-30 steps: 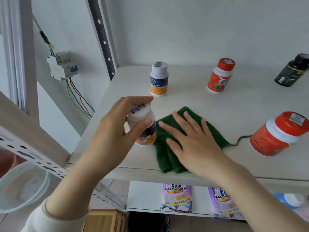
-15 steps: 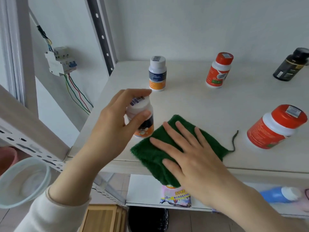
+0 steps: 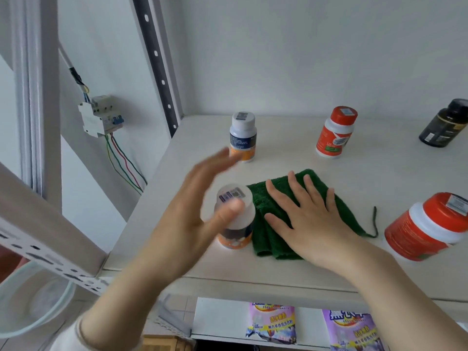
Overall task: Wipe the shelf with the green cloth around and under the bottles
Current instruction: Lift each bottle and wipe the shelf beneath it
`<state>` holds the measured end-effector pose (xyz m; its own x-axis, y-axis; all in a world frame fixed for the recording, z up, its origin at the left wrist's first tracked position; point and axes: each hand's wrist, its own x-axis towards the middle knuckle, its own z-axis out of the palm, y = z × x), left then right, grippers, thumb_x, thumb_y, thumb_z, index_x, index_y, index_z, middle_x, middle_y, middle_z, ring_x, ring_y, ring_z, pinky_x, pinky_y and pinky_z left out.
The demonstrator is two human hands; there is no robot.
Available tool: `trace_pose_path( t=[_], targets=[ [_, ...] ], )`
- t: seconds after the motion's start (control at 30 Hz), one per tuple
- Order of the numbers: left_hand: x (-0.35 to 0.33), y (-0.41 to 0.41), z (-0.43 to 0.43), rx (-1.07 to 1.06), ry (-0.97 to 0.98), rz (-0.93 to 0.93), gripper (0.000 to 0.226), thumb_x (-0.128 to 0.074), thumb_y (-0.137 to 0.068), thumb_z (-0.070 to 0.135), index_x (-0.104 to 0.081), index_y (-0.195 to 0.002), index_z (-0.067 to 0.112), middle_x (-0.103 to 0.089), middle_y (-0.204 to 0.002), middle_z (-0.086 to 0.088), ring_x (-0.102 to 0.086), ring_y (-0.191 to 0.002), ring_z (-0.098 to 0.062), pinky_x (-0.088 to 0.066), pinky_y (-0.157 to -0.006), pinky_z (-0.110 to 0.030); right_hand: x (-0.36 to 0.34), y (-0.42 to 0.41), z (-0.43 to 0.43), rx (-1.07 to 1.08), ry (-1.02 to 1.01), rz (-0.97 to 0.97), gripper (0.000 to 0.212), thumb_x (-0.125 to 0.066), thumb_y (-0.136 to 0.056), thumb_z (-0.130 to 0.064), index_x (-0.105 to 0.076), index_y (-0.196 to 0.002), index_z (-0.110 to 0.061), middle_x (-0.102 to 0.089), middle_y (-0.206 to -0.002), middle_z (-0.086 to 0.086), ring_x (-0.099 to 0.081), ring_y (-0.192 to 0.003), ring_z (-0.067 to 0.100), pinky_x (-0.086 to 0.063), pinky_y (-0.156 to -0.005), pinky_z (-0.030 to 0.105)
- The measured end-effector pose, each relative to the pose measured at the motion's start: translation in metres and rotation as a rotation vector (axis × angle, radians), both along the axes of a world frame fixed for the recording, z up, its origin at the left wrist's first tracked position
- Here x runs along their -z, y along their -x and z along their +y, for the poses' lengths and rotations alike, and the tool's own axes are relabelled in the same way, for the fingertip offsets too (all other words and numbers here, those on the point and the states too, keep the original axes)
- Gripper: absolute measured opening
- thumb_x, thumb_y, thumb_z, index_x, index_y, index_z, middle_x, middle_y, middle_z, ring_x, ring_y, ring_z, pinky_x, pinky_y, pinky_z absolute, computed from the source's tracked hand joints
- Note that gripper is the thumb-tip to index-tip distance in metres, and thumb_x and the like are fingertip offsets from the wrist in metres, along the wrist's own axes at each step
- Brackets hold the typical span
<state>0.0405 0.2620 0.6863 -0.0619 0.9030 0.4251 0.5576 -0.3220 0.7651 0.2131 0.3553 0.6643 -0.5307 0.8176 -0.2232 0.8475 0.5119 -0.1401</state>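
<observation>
My right hand (image 3: 309,221) lies flat, fingers spread, on the folded green cloth (image 3: 263,239) near the front of the white shelf (image 3: 379,173). A small white-capped bottle with an orange base (image 3: 234,239) stands on the shelf, touching the cloth's left edge. My left hand (image 3: 192,219) hovers over it, blurred, with fingers stretched out and the thumb in front of the cap, not gripping. A second white-capped bottle (image 3: 243,136) and a red-capped bottle (image 3: 335,133) stand at the back. A big red bottle (image 3: 425,229) stands at the right.
A black bottle (image 3: 445,125) stands at the back right. A perforated upright (image 3: 157,64) rises at the shelf's back-left corner, with a breaker box (image 3: 101,115) and coloured wires on the wall. Below left is a clear bowl (image 3: 33,300); purple packets (image 3: 272,323) lie on the lower shelf.
The small bottle went from my left hand's grip down onto the shelf beside the cloth, and that hand opened. My right hand slid the cloth back from the front edge.
</observation>
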Motion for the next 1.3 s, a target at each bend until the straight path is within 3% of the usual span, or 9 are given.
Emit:
trace_pose_path(
  t=[0.07, 0.17, 0.3, 0.4, 0.67, 0.83, 1.0, 1.2, 1.3],
  targets=[
    [-0.021, 0.012, 0.023, -0.07, -0.049, -0.026, 0.047, -0.045, -0.08, 0.064, -0.037, -0.124, 0.054, -0.04, -0.14, 0.02, -0.037, -0.132, 0.003, -0.035, -0.106, -0.027, -0.003, 0.0, 0.002, -0.032, -0.009, -0.017, 0.057, -0.013, -0.092, -0.055, 0.015, -0.14, -0.044, 0.027, -0.153, -0.003, 0.028, -0.14, 0.024, 0.009, -0.114, 0.055],
    [-0.041, 0.021, 0.077, -0.185, 0.031, 0.17, 0.057, -0.056, -0.082, 0.044, -0.033, -0.134, 0.041, -0.041, -0.142, 0.009, -0.042, -0.128, -0.007, -0.035, -0.105, -0.028, -0.001, 0.005, 0.006, -0.065, -0.026, -0.053, 0.055, -0.009, -0.091, -0.055, 0.015, -0.14, -0.047, 0.031, -0.151, -0.007, 0.03, -0.139, 0.023, 0.01, -0.112, 0.059],
    [-0.026, 0.023, 0.132, -0.22, 0.182, 0.338, 0.049, -0.059, -0.085, 0.036, -0.043, -0.131, 0.033, -0.051, -0.131, 0.003, -0.052, -0.115, -0.014, -0.033, -0.083, -0.012, 0.004, 0.02, 0.024, -0.016, -0.041, -0.024, 0.053, -0.008, -0.092, -0.054, 0.013, -0.14, -0.046, 0.028, -0.152, -0.008, 0.027, -0.141, 0.021, 0.011, -0.111, 0.06],
    [-0.021, 0.033, 0.149, -0.234, 0.192, 0.248, 0.036, -0.06, -0.086, 0.031, -0.052, -0.121, 0.031, -0.058, -0.107, 0.006, -0.054, -0.091, -0.013, -0.034, -0.057, 0.002, 0.005, 0.039, 0.052, 0.036, -0.037, 0.017, 0.053, -0.009, -0.093, -0.054, 0.007, -0.143, -0.044, 0.023, -0.154, -0.007, 0.024, -0.142, 0.023, 0.01, -0.111, 0.061],
    [-0.046, 0.071, 0.181, -0.412, 0.0, -0.022, 0.036, -0.061, -0.085, 0.021, -0.055, -0.12, 0.025, -0.054, -0.102, 0.005, -0.052, -0.089, -0.013, -0.039, -0.052, -0.005, 0.011, 0.103, 0.136, 0.179, -0.055, 0.089, 0.052, -0.012, -0.093, -0.053, -0.004, -0.144, -0.042, 0.012, -0.156, 0.007, 0.015, -0.143, 0.031, 0.011, -0.108, 0.066],
    [-0.05, 0.086, 0.184, -0.459, -0.036, -0.041, 0.037, -0.061, -0.085, 0.022, -0.054, -0.121, 0.027, -0.053, -0.105, 0.008, -0.054, -0.091, -0.013, -0.039, -0.055, 0.001, 0.01, 0.148, 0.182, 0.283, -0.149, 0.114, 0.049, -0.021, -0.094, -0.049, -0.024, -0.139, -0.031, -0.017, -0.142, 0.015, -0.007, -0.137, 0.032, 0.004, -0.107, 0.068],
    [-0.04, 0.09, 0.18, -0.49, -0.033, -0.073, 0.036, -0.063, -0.082, 0.022, -0.057, -0.118, 0.028, -0.055, -0.102, 0.008, -0.053, -0.088, -0.015, -0.038, -0.058, -0.002, 0.009, 0.163, 0.186, 0.101, -0.1, 0.109, 0.045, -0.02, -0.095, -0.047, -0.025, -0.138, -0.035, -0.016, -0.149, 0.011, -0.005, -0.14, 0.031, 0.006, -0.108, 0.067],
    [-0.037, 0.09, 0.178, -0.507, -0.029, -0.149, 0.035, -0.063, -0.083, 0.022, -0.057, -0.117, 0.027, -0.054, -0.103, 0.005, -0.052, -0.085, -0.016, -0.037, -0.051, 0.001, 0.007, 0.133, 0.113, -0.394, 0.037, 0.208, 0.046, -0.032, -0.092, -0.051, -0.024, -0.137, -0.051, -0.001, -0.157, -0.01, 0.007, -0.144, 0.015, 0.011, -0.114, 0.052],
    [-0.036, 0.089, 0.179, -0.512, -0.017, -0.159, 0.035, -0.062, -0.084, 0.022, -0.056, -0.118, 0.027, -0.053, -0.104, 0.005, -0.052, -0.085, -0.016, -0.035, -0.047, 0.002, 0.007, 0.119, 0.109, -0.416, 0.016, 0.223, 0.048, -0.033, -0.091, -0.054, -0.023, -0.138, -0.049, -0.003, -0.157, -0.014, 0.004, -0.144, 0.008, 0.009, -0.116, 0.043]
  ],
)
